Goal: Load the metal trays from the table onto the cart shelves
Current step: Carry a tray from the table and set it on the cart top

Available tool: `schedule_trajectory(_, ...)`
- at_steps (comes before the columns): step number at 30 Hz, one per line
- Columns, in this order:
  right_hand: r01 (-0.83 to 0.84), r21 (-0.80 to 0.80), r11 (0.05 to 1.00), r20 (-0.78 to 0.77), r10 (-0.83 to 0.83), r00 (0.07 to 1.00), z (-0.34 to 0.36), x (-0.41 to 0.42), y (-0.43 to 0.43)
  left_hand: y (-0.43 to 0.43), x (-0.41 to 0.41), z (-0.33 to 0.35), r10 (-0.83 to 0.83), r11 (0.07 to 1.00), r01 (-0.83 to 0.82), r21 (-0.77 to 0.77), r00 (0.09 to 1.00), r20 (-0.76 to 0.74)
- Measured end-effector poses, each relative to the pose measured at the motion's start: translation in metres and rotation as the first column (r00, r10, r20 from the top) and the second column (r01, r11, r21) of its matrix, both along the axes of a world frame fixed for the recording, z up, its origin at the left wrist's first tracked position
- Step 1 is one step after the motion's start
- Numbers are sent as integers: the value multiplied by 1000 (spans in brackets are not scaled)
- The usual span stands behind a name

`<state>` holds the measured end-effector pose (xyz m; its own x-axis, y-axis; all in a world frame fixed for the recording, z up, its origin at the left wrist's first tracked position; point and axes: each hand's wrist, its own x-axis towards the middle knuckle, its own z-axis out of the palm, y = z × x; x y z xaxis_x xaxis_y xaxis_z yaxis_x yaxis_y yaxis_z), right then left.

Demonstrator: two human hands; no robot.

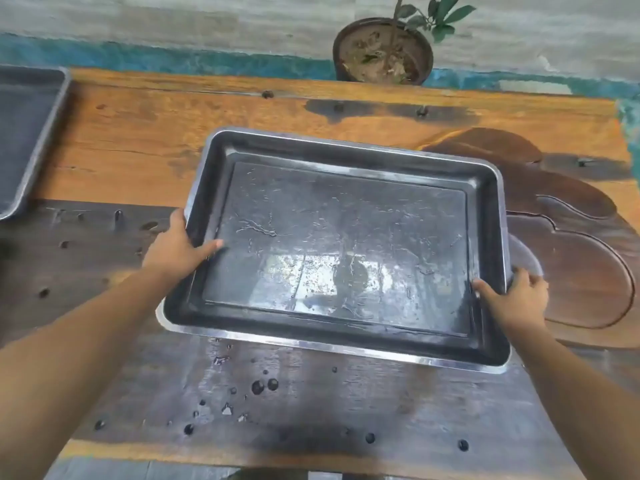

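From the head camera, a large metal tray (346, 209) fills the middle of the frame, lying over a wooden table (138, 143) and turned slightly so its near right corner sits lowest in the picture. Its dark floor is wet and shiny, with streaks of water and a bright reflection near the lower middle. The left hand (176, 249), at the middle left of the frame, grips the tray's left rim: the thumb lies over the edge and points inward across the sloping wall, while the other fingers are hidden under the rim. The right hand (519, 299), at the middle right, grips the right rim the same way — thumb over the inside, fingers curled round the outer edge. Whether the tray rests on the table or is held just clear of it cannot be told. A pale curved edge peeks out from beneath the tray beside the right hand; what it belongs to is unclear. A second tray (24, 133) lies at the upper left of the frame, cut off by the edge and well apart from the first. Drops of water (265, 386) dot the dark wood just below the held tray. Beyond the table's far edge, at the top centre, stands a potted plant (382, 51) — brown pot, a few green leaves.
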<state>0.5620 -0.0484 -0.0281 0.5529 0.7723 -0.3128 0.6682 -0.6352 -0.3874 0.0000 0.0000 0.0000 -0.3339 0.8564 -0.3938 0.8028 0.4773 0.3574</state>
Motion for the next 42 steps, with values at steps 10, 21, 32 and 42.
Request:
schedule_trajectory(10,-7,-8,1000,98,8,995,-13,-2,6,4,-11,-27,113,987,-114,115,993,15)
schedule_trajectory(21,-37,-15,999,-11,37,999,-2,4,10,-1,-11,-23,163,979,-176,98,977,135)
schedule_trajectory(32,126,101,987,-280,-94,955,72,2,6,-18,-17,47,147,958,-193,214,966,212)
schedule_trajectory(42,12,229,973,-202,35,979,204,3,56,12,-16,172,91,911,-186,367,961,260)
